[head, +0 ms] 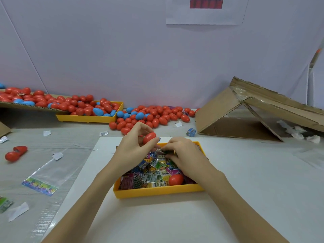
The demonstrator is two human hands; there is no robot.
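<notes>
The person's forearms (91,199) reach across the near rim of the yellow tray (157,192). Over its far end, the left hand (133,148) grips a red egg (149,138) in curled fingers, probably raised for filling. The right hand (184,155) pinches a small packet (168,152) just beside it. Loose packets (154,174) fill the tray, and spare eggs (154,116) are heaped behind it on the worktop (26,137).

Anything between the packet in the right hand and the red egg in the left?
Nothing visible. The left hand holds the red plastic egg over the yellow tray; the right hand pinches a packet right beside it.
</notes>
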